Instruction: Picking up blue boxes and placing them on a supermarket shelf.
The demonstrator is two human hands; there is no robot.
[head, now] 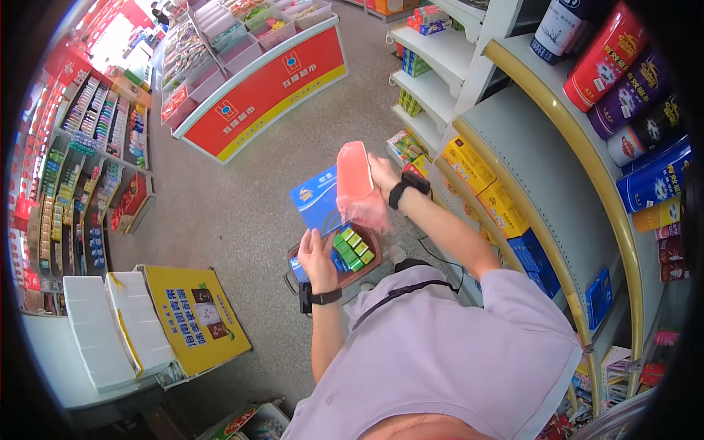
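Note:
My right hand (383, 177) grips a pink brush (355, 170), its soft pink bristles (367, 212) hanging down beside a flat blue box (316, 195). The fingertips of my left hand (318, 261) hold that box by its near edge. The brush covers the box's right side. Below both hands, a brown basket (376, 246) holds several small green-and-yellow boxes (353, 248) and some blue packages (340, 260). Part of the basket is hidden behind my left hand.
On my right, curved shelves (528, 181) carry yellow boxes (467, 163), blue boxes (536, 261) and spray cans (605, 55). A red-and-yellow display counter (264, 93) stands ahead. To the left are white foam boxes (96, 330), a yellow carton (192, 319) and stocked shelves (82, 170).

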